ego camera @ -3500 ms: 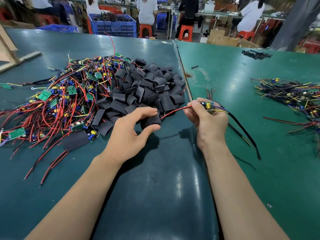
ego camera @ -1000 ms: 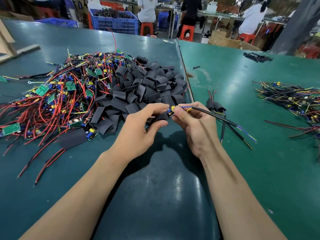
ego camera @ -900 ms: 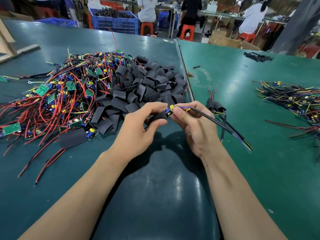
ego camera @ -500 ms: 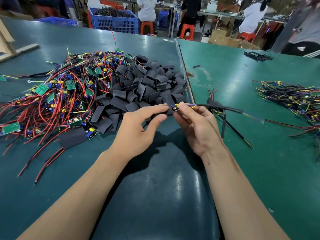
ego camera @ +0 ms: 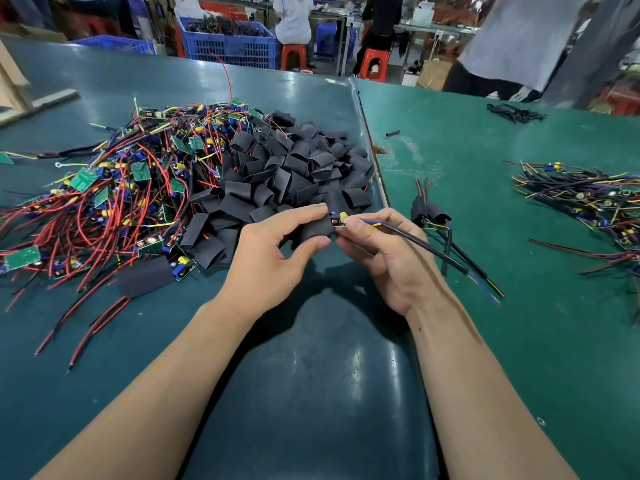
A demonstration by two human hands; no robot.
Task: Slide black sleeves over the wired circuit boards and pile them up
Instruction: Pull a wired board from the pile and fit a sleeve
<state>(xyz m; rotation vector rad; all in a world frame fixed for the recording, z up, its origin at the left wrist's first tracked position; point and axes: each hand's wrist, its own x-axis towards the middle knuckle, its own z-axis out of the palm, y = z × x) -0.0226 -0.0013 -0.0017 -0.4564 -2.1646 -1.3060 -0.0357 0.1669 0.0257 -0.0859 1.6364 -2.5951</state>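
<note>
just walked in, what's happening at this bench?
A person is sleeving wired circuit boards. The left hand pinches a black sleeve, while the right hand holds a board by its wires and feeds it in; the board's end still shows at the sleeve's mouth. Loose sleeves and unsleeved boards are heaped behind the left hand. A finished one lies beside the right hand.

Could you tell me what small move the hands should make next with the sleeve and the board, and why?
Probably draw the flat black sleeve, pinched by the left hand, a little further right over the small wired circuit board. The board's end, with its yellow and blue parts, shows uncovered at the sleeve's mouth, and the right hand grips the board's black cable, so it can steady the board.
</note>
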